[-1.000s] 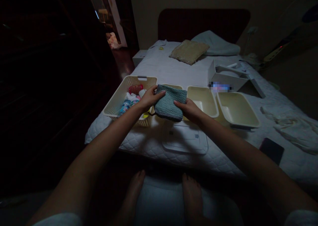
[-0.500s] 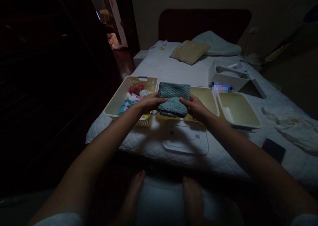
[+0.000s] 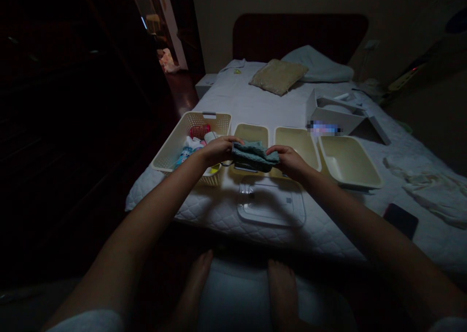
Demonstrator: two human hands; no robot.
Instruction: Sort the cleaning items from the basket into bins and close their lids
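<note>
A green textured cloth (image 3: 254, 154) with a dark striped edge is held folded between my two hands, above the front of the bins. My left hand (image 3: 219, 149) grips its left side and my right hand (image 3: 288, 161) its right side, thumbs on top. Behind the cloth stand a small cream bin (image 3: 251, 129) and a second cream bin (image 3: 297, 145), both partly hidden. Left of my left hand is a perforated cream basket (image 3: 168, 149) with bottles, a red item (image 3: 200, 131) and other things inside.
A clear plastic lid (image 3: 272, 208) lies at the bed's front edge. To the right stand another cream bin (image 3: 350, 162) and a white box (image 3: 339, 113). A dark phone-like slab (image 3: 401, 220) and crumpled fabric (image 3: 434, 191) lie at the right. Pillows are farther back.
The cloth was held up flat, facing me; now its top is lowered and it is folded over between my hands. The small bin behind it has come into view.
</note>
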